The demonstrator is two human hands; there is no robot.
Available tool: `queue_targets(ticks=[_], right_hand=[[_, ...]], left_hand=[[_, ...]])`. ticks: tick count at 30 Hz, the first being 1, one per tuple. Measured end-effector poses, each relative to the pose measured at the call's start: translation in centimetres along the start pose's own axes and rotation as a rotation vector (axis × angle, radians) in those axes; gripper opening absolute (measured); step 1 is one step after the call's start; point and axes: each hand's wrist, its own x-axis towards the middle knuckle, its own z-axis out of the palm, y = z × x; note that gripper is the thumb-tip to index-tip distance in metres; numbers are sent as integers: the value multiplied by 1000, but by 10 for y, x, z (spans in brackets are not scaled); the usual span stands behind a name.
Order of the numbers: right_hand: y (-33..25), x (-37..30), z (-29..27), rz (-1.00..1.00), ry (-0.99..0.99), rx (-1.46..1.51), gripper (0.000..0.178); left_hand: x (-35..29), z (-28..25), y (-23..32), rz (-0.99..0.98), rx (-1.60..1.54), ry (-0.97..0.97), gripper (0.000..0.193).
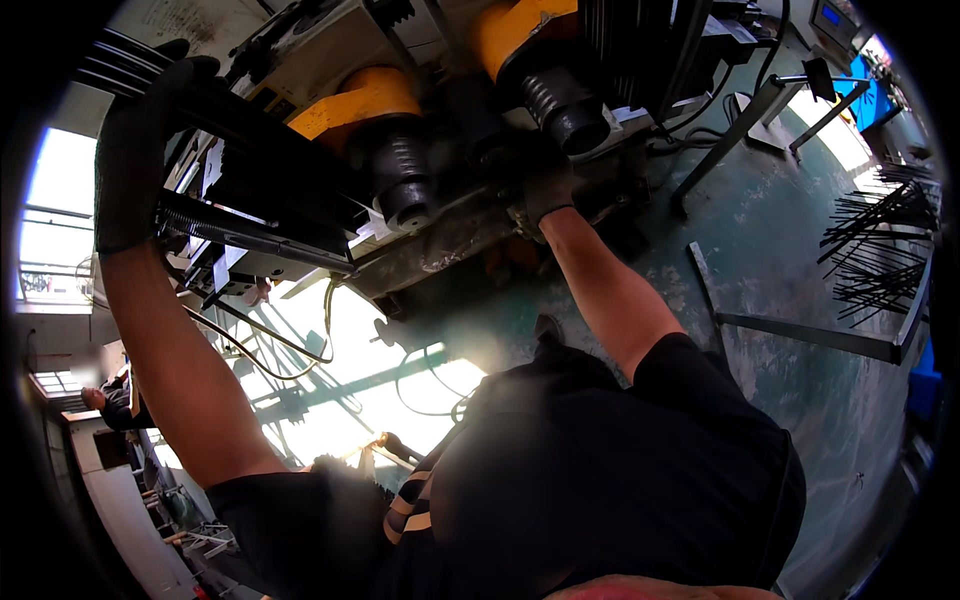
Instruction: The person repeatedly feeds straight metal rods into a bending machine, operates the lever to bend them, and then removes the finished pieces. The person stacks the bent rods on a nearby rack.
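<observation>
Presently, left hand (140, 160), gloved, curled around dark bars (115, 65) at upper left, beside orange-housed machine (370, 95); right hand (546, 182), gloved, near black roller (575, 112), grip untellable in shadow; step apparently steadying the bars, next move calling for level, even hold.

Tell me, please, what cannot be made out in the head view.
All in the head view:
Right hand: its grip, lost in dark shadow near the black cylinder.
Left hand: its exact grip, dark against dark bars.
Screen: what it shows, too small.
Distant person: their actions, too small and blurred.
</observation>
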Motion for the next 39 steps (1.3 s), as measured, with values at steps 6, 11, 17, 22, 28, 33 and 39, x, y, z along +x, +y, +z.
queue_targets(ticks=[6, 11, 17, 22, 28, 33, 39], right_hand=[[18, 15, -1, -23, 91, 70, 23], [-41, -14, -38, -273, 239, -627, 27], [-107, -114, -108, 164, 301, 329, 22], [-68, -216, -258, 407, 454, 530, 18], [-30, -328, -510, 324, 1014, -8, 26], [-58, -353, -703, 271, 1198, -812, 28], [-41, -320, -903, 497, 1112, -1082, 34]], left_hand=[[9, 14, 12, 31, -25, 21, 50], [-5, 16, 10, 106, -74, 68, 43], [-139, 21, 39, 22, -527, 336, 38], [-254, 63, 12, 52, -658, 433, 35], [-363, 280, -36, -536, -1344, 133, 49], [-449, 449, 87, -1016, -1819, -298, 43], [-431, 546, 197, -1014, -1648, -561, 47]])
